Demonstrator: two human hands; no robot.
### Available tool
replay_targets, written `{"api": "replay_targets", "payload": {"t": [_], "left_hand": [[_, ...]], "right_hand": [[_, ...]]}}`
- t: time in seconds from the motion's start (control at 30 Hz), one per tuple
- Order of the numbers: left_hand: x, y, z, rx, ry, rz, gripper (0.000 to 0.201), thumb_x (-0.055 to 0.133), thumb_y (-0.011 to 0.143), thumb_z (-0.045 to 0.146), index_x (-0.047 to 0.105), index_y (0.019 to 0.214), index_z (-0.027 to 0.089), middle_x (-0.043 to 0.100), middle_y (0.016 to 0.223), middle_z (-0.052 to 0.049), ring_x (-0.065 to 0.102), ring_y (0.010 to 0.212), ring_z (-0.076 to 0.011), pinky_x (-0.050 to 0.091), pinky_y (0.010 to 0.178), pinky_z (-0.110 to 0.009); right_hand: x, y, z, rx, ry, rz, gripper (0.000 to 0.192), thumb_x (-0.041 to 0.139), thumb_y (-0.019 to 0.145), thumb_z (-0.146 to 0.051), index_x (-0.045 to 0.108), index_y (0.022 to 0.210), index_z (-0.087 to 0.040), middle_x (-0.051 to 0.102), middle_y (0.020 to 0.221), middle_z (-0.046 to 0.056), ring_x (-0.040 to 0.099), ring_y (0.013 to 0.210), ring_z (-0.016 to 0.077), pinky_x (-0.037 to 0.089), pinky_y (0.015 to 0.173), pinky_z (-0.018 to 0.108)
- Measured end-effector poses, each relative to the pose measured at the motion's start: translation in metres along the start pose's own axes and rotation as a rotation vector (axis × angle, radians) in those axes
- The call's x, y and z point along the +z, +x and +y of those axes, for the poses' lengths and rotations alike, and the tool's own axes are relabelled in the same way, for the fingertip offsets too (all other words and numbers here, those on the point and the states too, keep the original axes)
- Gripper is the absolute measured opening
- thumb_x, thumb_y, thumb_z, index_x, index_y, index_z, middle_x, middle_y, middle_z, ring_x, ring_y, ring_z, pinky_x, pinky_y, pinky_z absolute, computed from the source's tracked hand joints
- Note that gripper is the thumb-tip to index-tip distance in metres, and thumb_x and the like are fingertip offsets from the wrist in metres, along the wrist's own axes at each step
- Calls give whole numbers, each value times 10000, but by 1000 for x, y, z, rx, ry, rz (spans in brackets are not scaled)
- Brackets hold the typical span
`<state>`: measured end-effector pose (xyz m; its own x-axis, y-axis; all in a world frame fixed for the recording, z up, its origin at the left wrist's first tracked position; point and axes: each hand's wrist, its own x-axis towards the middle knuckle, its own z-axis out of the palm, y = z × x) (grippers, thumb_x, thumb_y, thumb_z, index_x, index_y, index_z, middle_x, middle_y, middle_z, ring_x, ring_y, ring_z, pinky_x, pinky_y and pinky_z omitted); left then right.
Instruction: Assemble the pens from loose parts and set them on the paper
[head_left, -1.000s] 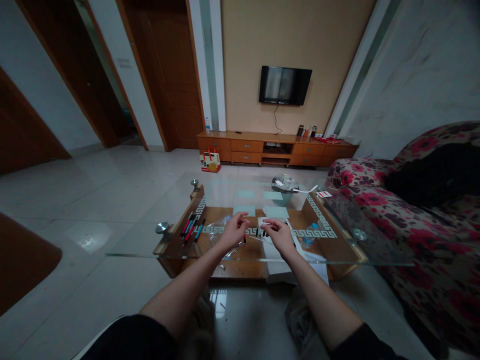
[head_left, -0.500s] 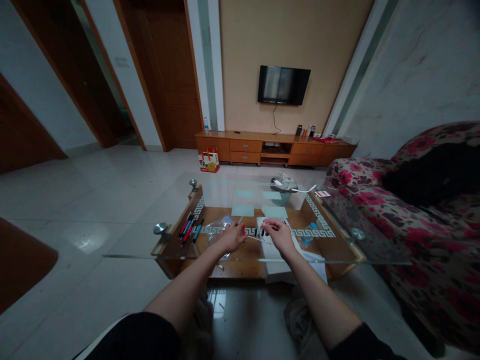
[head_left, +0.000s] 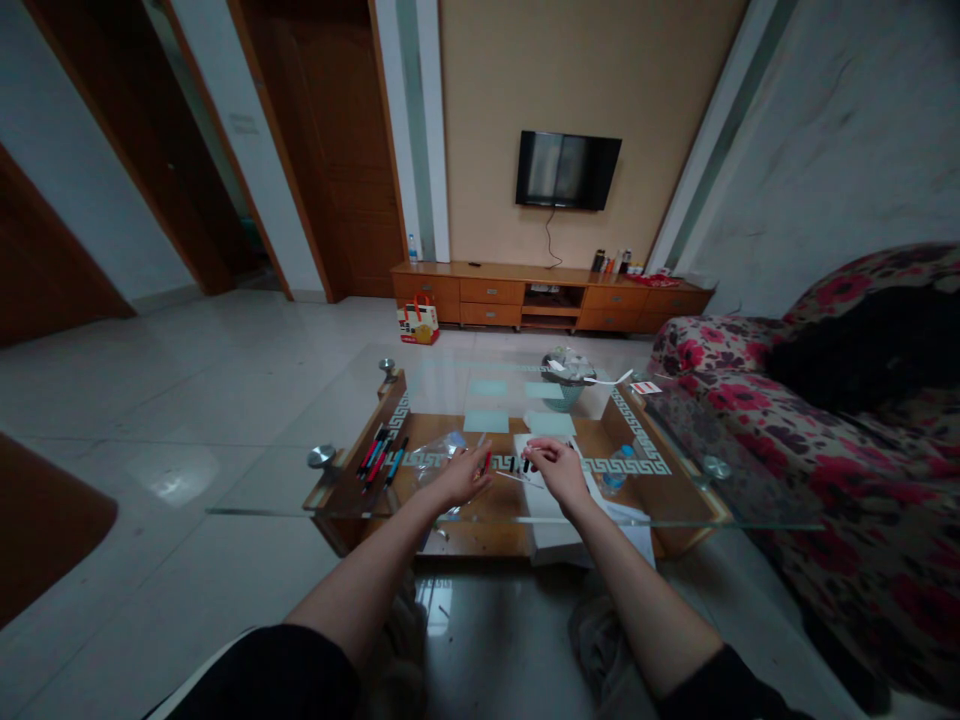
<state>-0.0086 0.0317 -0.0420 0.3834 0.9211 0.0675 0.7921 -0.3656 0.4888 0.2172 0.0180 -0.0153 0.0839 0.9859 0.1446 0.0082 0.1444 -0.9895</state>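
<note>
Item: pens, small, light, stiff, slick-barrelled (best pinched mid-barrel). Left hand (head_left: 457, 478) is resting half-open on the glass counter (head_left: 285, 480) beside a red pen (head_left: 488, 461); right hand (head_left: 556, 467) is pinching a dark pen (head_left: 526, 464), near centre. Spare pens (head_left: 379, 455) are lying far left.

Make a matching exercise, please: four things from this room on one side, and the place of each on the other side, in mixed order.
Things:
1. television
2. bundle of pens
3. gift bag
4. flowered sofa

Places:
A. on the floor by the wooden cabinet
B. right of the glass table
C. on the far wall
D. left end of the glass table

Pairs: 1-C, 2-D, 3-A, 4-B
</note>
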Motion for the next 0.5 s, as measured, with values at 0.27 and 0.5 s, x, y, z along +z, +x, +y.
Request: {"api": "replay_targets", "payload": {"t": [0.27,0.5], "left_hand": [[-1,5,-5,19,40,119,433,607,808,360,577,1199,175,564,1124,-118,527,1071,-253,399,938,-350],[-4,9,-7,-80,58,142,120,529,821,138,633,880,146,612,879,-109,582,867,-224,431,790,-308]], "right_hand": [[1,-2,-4,34,7,-8,380,759,648,-438,688,876,-142,715,726,65,647,645,175,495,582,267],[1,-2,-4,43,-9,15,382,754,635,-448,693,854,-141,710,731,66,631,613,167,480,553,262]]}}
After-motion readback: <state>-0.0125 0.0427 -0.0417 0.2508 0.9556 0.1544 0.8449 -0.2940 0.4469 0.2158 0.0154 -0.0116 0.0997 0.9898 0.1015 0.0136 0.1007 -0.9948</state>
